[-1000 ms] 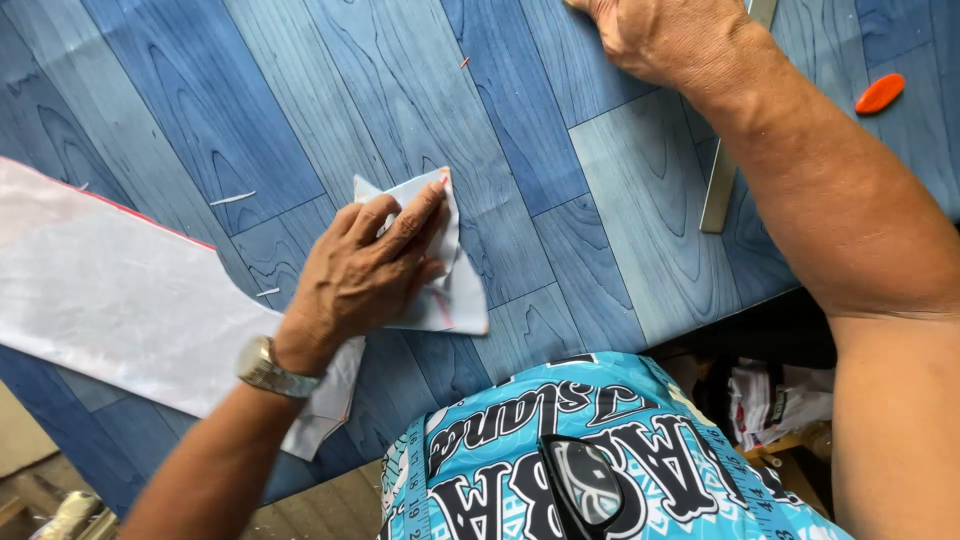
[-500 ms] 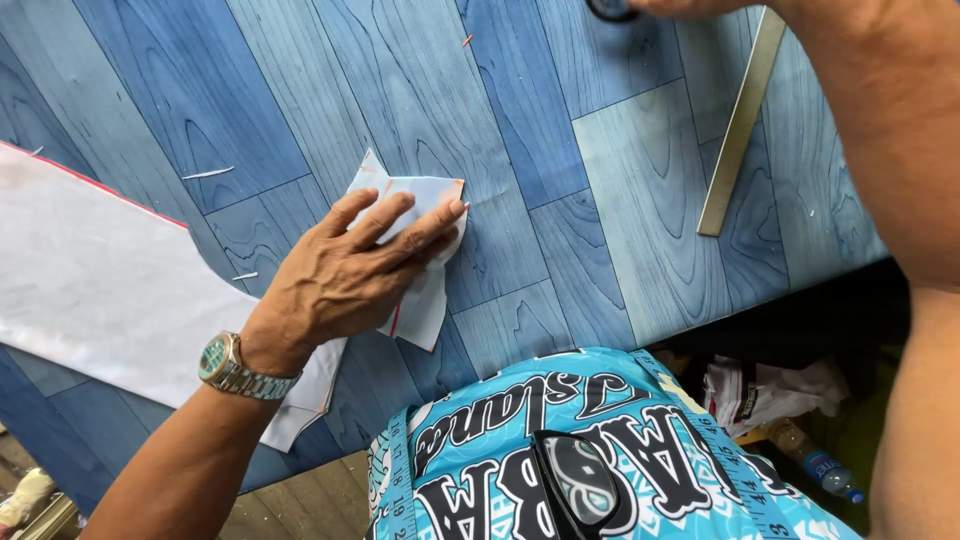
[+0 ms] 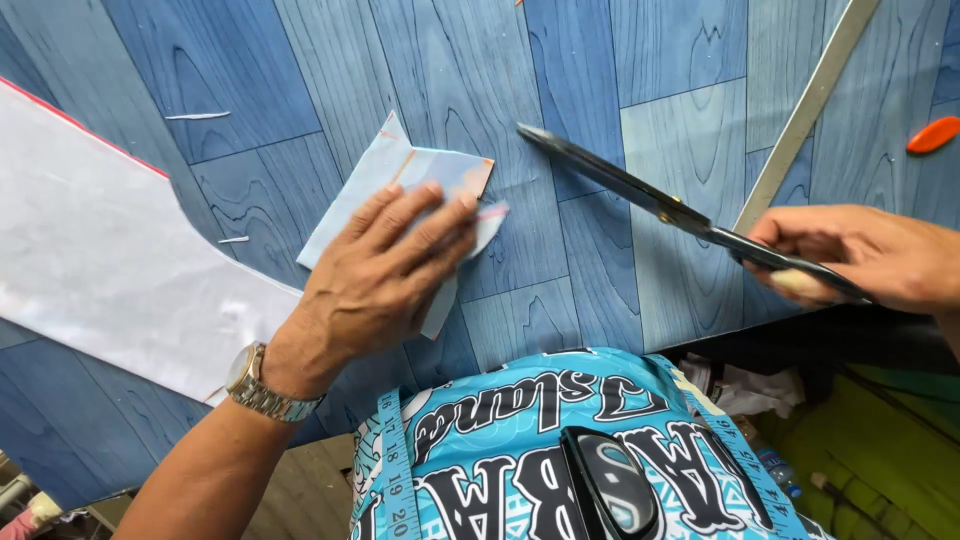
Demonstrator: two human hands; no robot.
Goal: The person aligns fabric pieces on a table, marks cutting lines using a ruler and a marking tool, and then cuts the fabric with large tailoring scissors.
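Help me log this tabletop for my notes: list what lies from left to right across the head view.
Large white fabric piece → left hand pressing a small folded light-blue piece → scissors, blades closed → metal ruler → right hand on the scissor handles → orange chalk.

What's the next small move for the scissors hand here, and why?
Probably bring the scissors leftward to the folded fabric piece. The right hand holds them with the blade tips short of the piece, while the left hand pins it flat on the table.
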